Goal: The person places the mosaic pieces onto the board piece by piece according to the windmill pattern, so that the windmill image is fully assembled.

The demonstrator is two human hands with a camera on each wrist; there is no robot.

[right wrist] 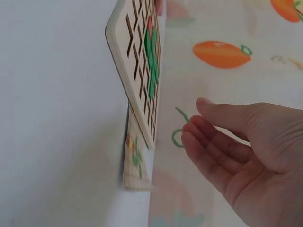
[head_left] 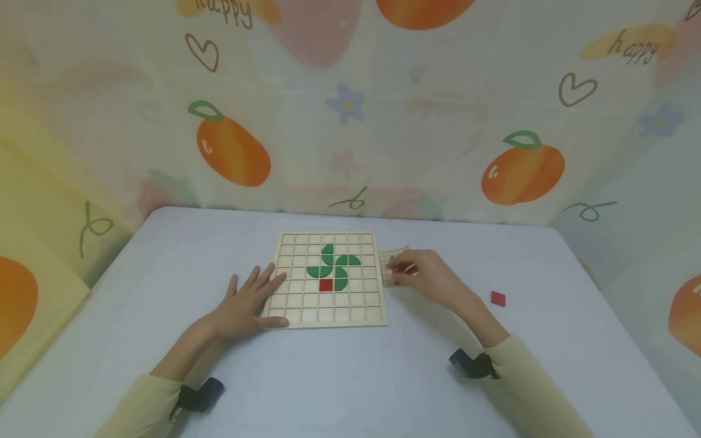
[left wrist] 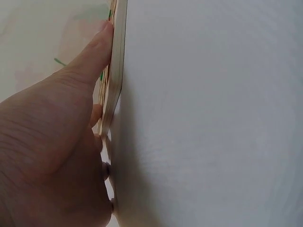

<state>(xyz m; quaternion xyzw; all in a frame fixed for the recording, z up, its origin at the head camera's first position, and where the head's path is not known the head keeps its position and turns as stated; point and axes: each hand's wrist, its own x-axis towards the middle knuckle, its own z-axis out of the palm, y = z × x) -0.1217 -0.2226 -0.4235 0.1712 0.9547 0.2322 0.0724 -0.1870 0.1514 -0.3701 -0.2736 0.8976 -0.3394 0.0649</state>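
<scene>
A wooden grid board (head_left: 358, 314) lies on the table, with several green quarter-round pieces (head_left: 341, 278) set in a pinwheel and one red square tile (head_left: 325, 285) in a cell below them. My left hand (head_left: 241, 309) rests on the board's left edge, fingers spread and thumb (left wrist: 97, 52) along the near corner. Over the small pattern card (right wrist: 134, 172) at the board's right side hovers my right hand (head_left: 432, 277). Its fingers (right wrist: 208, 158) bend loosely and hold nothing visible in the right wrist view. The card's far part is tucked against the board and partly hidden by that hand.
A loose red square tile (head_left: 498, 298) lies on the white tabletop (head_left: 339, 383), right of my right forearm. Behind the table hangs a printed cloth (head_left: 383, 121) with orange fruit. Dark straps with cameras (head_left: 472, 365) sit at both wrists.
</scene>
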